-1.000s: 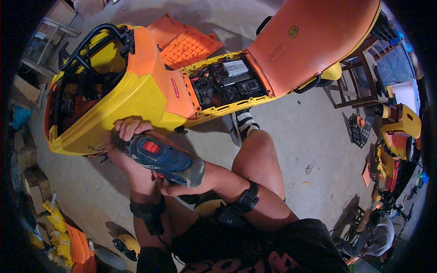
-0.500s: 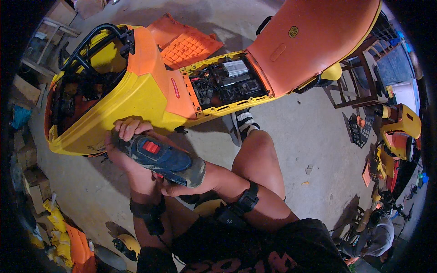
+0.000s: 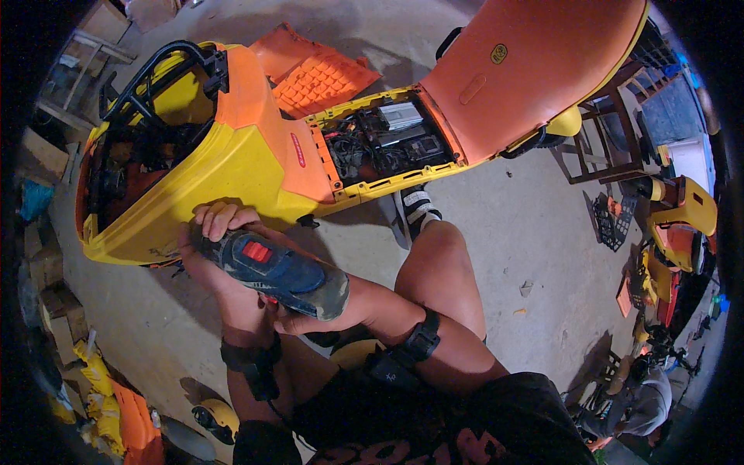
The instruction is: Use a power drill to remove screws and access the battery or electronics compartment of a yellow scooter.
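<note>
Seen from above, a person crouches on a grey concrete floor beside a yellow and orange scooter body lying on its side. Both hands hold a blue power drill with a red switch, its nose pressed against the lower yellow edge of the body. The left hand is closed around the front of the drill, fingers curled over the top. The right hand grips the rear of the drill from beneath, mostly hidden by the tool. A narrow red label runs along the orange side panel. The raised orange seat carries a small round yellow badge and uncovers an open compartment of wires and boxes. A loose orange ribbed panel lies on the floor behind.
</note>
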The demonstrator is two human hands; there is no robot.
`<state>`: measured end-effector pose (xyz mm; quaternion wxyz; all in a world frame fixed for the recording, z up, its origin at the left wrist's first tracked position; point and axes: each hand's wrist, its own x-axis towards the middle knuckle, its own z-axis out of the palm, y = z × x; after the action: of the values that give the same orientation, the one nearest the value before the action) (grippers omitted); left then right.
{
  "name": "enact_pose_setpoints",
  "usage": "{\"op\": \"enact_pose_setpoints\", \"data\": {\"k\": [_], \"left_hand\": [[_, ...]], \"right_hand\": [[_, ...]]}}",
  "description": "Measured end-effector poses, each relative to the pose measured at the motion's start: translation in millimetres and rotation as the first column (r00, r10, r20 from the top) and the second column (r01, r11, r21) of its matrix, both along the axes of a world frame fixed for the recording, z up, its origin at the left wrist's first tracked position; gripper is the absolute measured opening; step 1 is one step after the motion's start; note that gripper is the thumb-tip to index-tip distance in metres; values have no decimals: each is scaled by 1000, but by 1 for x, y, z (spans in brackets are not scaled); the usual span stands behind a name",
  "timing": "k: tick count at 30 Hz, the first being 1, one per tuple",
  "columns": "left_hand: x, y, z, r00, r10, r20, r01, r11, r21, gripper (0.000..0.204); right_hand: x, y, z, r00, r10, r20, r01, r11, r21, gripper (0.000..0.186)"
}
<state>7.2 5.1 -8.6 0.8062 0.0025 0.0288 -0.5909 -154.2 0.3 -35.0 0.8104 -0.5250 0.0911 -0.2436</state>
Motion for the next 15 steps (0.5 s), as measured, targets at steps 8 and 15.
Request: {"op": "enact_pose_setpoints", "data": {"k": [8,15], "left_hand": [[-12,0,1,999,9,-51,-6,998,66,27],[-43,3,-49,868,-140,477,-132,860,492,33]], "right_hand": [[-9,-1,-8,995,39,-95,-54,985,-164,90],[-52,-10,10,961,-201,-190,182,977,-113,70]]}}
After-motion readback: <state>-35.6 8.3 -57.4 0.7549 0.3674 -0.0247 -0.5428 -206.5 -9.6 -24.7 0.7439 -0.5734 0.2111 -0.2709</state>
